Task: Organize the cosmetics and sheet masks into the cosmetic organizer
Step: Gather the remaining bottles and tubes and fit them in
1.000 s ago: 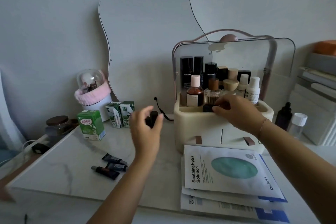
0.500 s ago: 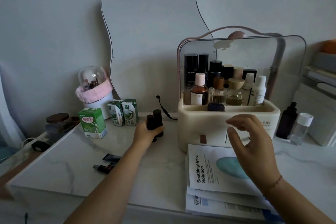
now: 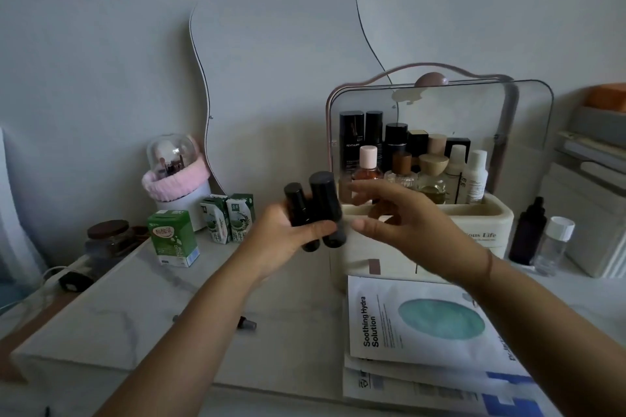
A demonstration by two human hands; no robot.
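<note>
Holding two black cosmetic tubes (image 3: 313, 211) side by side in my left hand (image 3: 288, 240), fingers wrapped round their lower halves, caps up and leaning slightly toward 11 o'clock. My right hand (image 3: 403, 217) hangs empty, fingers spread, thumb tip nearly at the tubes' lower ends but not touching that I can tell.

Key relation: cosmetic organizer (image 3: 487, 223) sits at 3 o'clock from the tubes, its front tray rim just beyond my right hand. Right hand is between tubes and tray, so it's the nearer one for a handoff. Tubes' long axis is near upright, already matching the standing bottles (image 3: 433, 173) in the back row, so I judge little reorienting is needed.

Stack of sheet masks (image 3: 423, 325) lies flat on the surface (image 3: 128, 308) at 5 o'clock from the tubes, in front of the organizer drawers, not yet stored. One small tube (image 3: 246, 323) lies on the surface at 6 o'clock, mostly hidden by my left forearm.

Next, I'd guess: right hand takes one tube, drops it in the front tray. Risk: knocking the bottles.
</note>
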